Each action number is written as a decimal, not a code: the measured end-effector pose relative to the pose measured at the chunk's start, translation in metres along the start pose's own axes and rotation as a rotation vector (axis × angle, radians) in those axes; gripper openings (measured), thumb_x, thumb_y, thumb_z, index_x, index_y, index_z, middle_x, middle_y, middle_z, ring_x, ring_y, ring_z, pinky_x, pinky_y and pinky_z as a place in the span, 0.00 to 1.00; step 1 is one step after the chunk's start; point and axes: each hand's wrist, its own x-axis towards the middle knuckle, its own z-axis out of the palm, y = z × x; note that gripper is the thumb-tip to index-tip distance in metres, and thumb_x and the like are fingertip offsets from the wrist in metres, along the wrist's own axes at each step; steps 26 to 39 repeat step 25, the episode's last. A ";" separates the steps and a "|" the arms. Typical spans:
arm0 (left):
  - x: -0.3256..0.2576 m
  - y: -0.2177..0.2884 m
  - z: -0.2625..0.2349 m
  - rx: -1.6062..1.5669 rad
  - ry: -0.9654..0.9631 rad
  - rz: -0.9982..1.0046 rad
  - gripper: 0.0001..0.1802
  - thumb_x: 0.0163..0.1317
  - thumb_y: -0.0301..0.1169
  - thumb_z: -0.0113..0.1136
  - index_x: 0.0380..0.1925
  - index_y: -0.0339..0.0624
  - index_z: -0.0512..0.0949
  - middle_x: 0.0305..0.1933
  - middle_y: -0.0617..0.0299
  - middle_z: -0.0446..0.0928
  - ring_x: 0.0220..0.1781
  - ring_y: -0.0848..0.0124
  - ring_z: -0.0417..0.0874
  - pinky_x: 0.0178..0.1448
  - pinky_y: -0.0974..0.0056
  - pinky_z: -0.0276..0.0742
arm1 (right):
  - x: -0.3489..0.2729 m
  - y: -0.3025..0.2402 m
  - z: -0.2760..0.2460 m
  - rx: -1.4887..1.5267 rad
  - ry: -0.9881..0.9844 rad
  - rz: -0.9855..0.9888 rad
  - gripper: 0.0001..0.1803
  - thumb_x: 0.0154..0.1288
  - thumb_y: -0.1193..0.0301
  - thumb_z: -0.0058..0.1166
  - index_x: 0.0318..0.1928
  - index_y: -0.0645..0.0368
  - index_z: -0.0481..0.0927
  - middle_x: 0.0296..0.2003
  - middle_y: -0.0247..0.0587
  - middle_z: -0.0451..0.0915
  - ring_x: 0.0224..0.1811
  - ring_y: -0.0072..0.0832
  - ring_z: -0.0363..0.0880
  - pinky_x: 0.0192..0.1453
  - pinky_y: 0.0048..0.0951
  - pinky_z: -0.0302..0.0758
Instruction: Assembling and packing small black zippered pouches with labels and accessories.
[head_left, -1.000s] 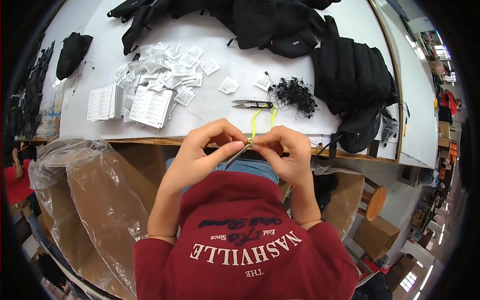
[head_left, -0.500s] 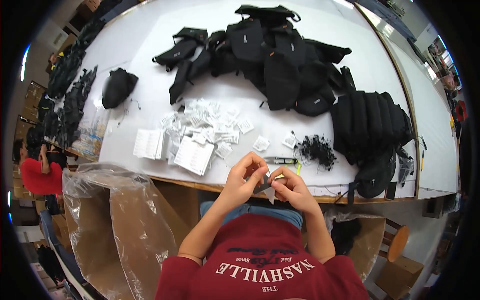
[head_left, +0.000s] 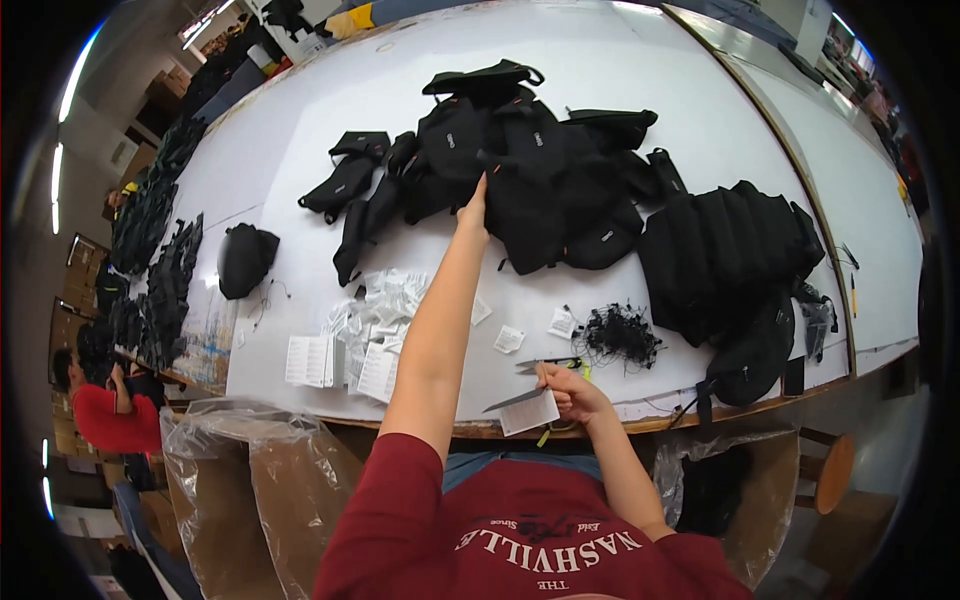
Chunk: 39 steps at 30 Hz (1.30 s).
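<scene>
My left arm stretches across the table to the pile of black bags [head_left: 590, 190]. There, my left hand [head_left: 474, 212] closes on the upper left edge of the front black bag [head_left: 525, 225]; its fingertips are partly hidden against the fabric. Close to the table's front edge, my right hand [head_left: 578, 396] pinches a white tag [head_left: 530, 414] together with a dark grey pointed tag [head_left: 508, 401]. Just beyond that hand lie snips [head_left: 548, 364] with a yellow-green strap. A tangle of black tag strings [head_left: 620, 338] sits to their right.
Loose white labels [head_left: 390, 300] and stacked white cards [head_left: 312, 361] lie left of centre. A row of black bags [head_left: 725, 250] stands at the right. One black bag [head_left: 246, 260] sits far left. Plastic-lined cartons [head_left: 225, 480] stand below the table edge. A person in red [head_left: 115, 415] is at the left.
My left hand has left the tags and reached forward to the bag pile. My right hand keeps the tags and has shifted slightly right and down. The whole view has shifted.
</scene>
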 end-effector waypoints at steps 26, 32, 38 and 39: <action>-0.181 0.075 -0.074 1.214 0.069 0.740 0.35 0.44 0.44 0.73 0.49 0.33 0.77 0.55 0.46 0.77 0.54 0.56 0.79 0.61 0.57 0.71 | -0.014 0.001 0.001 -0.099 -0.013 -0.026 0.11 0.70 0.64 0.51 0.42 0.59 0.72 0.15 0.25 0.64 0.13 0.12 0.57 0.17 0.14 0.56; -0.181 0.075 -0.074 1.214 0.069 0.740 0.35 0.44 0.44 0.73 0.49 0.33 0.77 0.55 0.46 0.77 0.54 0.56 0.79 0.61 0.57 0.71 | -0.014 0.001 0.001 -0.099 -0.013 -0.026 0.11 0.70 0.64 0.51 0.42 0.59 0.72 0.15 0.25 0.64 0.13 0.12 0.57 0.17 0.14 0.56; -0.181 0.075 -0.074 1.214 0.069 0.740 0.35 0.44 0.44 0.73 0.49 0.33 0.77 0.55 0.46 0.77 0.54 0.56 0.79 0.61 0.57 0.71 | -0.014 0.001 0.001 -0.099 -0.013 -0.026 0.11 0.70 0.64 0.51 0.42 0.59 0.72 0.15 0.25 0.64 0.13 0.12 0.57 0.17 0.14 0.56; -0.181 0.075 -0.074 1.214 0.069 0.740 0.35 0.44 0.44 0.73 0.49 0.33 0.77 0.55 0.46 0.77 0.54 0.56 0.79 0.61 0.57 0.71 | -0.014 0.001 0.001 -0.099 -0.013 -0.026 0.11 0.70 0.64 0.51 0.42 0.59 0.72 0.15 0.25 0.64 0.13 0.12 0.57 0.17 0.14 0.56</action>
